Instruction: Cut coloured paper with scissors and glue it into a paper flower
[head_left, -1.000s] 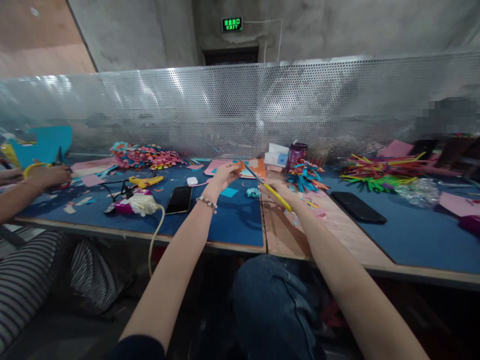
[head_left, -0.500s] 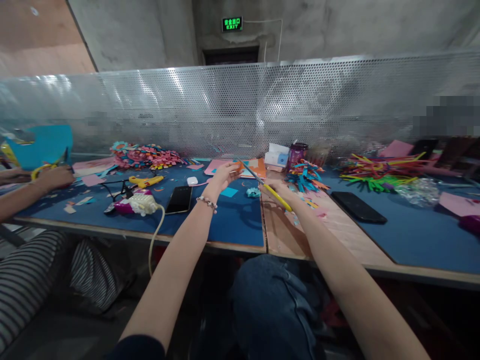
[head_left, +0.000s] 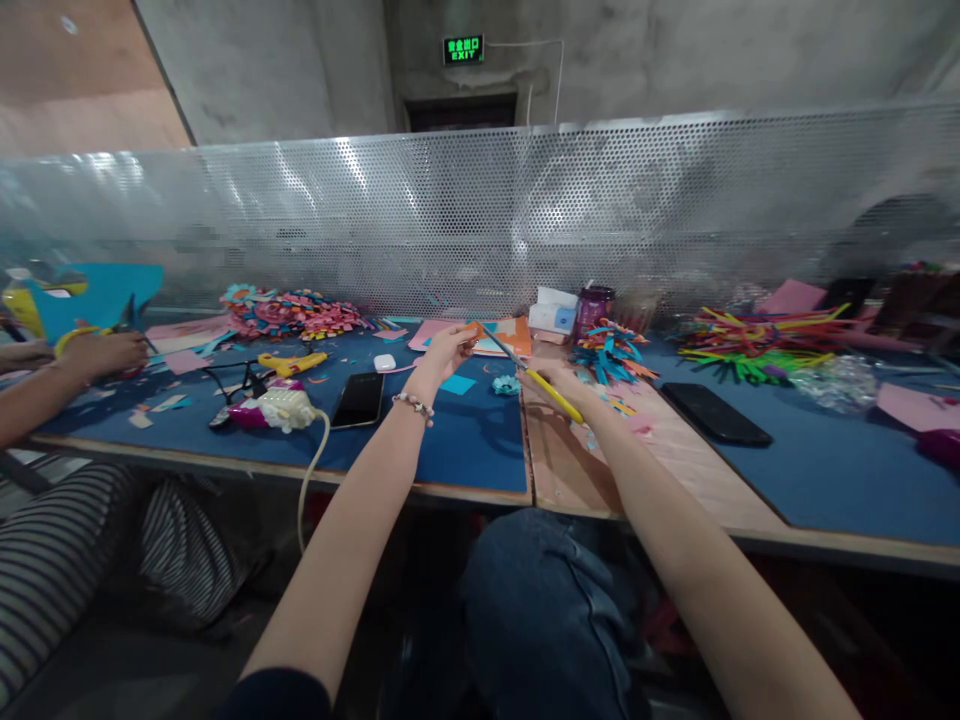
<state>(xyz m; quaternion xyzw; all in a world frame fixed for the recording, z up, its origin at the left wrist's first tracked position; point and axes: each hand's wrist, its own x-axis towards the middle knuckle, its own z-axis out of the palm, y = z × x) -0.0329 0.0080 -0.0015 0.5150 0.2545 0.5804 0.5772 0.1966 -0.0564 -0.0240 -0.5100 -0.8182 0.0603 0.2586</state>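
- Right hand point(head_left: 553, 382): clamped on yellow-handled metal scissors point(head_left: 556, 394), above bench point(head_left: 465, 440).
- Left hand point(head_left: 448, 352): pinching small orange paper piece point(head_left: 472, 330) at scissor tips.
- Beyond: flat pink paper sheet point(head_left: 429, 330) on bench.

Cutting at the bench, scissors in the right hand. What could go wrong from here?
- Nicked fingers: the yellow-handled scissors in the right hand point at the orange paper, close to the fingertips of the left hand.
- Snag: the pale cord hangs over the table edge near the left forearm; a catch might tug it.
- Crushed flower: the blue paper flower sits between the hands and might get knocked.
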